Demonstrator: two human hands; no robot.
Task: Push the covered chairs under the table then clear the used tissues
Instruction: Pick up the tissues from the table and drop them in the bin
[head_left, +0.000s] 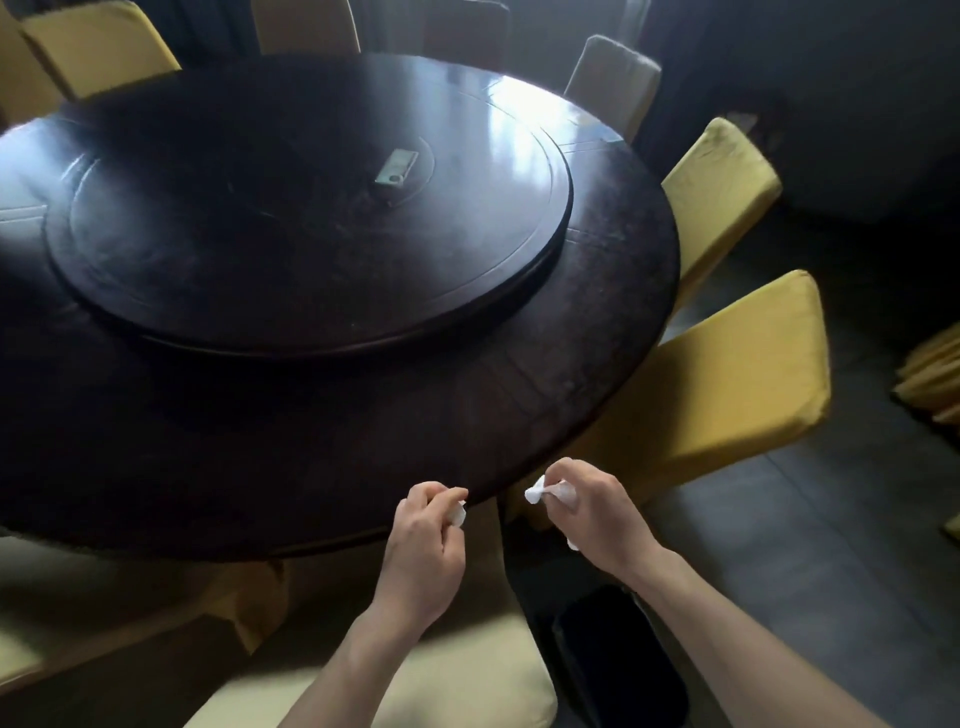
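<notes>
My left hand (423, 551) hovers at the near edge of the round dark table (337, 441), fingers curled around a small white tissue (459, 513). Just to its right, my right hand (597, 514) grips a crumpled white tissue (540, 492), with more of it poking out under the palm. Yellow-covered chairs ring the table: one (727, 384) tucked in at the right, another (719, 192) behind it, one (457, 686) directly below my arms, and one (98, 47) at the far left.
A raised turntable (291, 291) sits on the table with a small grey device (397, 167) on it. A dark bin (618, 660) stands on the floor between my forearms. Yellow fabric (935, 374) lies at the right edge.
</notes>
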